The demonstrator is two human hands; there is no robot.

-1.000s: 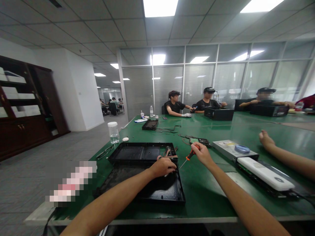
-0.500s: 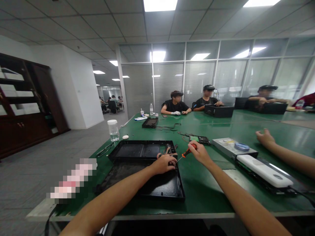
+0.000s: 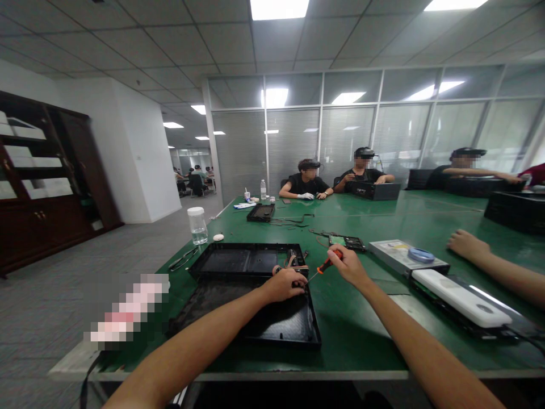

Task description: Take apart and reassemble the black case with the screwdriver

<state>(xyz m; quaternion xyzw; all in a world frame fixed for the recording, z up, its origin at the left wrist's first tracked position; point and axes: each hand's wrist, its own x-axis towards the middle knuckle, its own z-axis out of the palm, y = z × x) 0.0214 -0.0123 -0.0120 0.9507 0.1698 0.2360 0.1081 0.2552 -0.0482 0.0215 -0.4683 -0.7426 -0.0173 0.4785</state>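
My right hand (image 3: 349,267) is closed around the orange-and-black handle of a screwdriver (image 3: 325,265). Its thin shaft slants down and left to the fingertips of my left hand (image 3: 289,284). Those fingers are curled and pressed together over the right side of an opened black plastic casing (image 3: 293,329); whatever they pinch is hidden. Behind them, the casing's rear half (image 3: 230,260) stands tilted up. Loose brown flat wires (image 3: 293,262) lie at its right end, just beyond my left hand.
Eyeglasses (image 3: 183,259), a clear jar (image 3: 197,226) and a white lid (image 3: 218,237) stand left. On the right are a metal drive box (image 3: 398,255) with blue tape (image 3: 421,255), a white device (image 3: 462,297) and another person's hand (image 3: 468,244). Co-workers sit across the green table.
My hands and the screwdriver hold nearly the same place. At right, the other person's hand has lowered to the table, and a black box has appeared near the far right edge.
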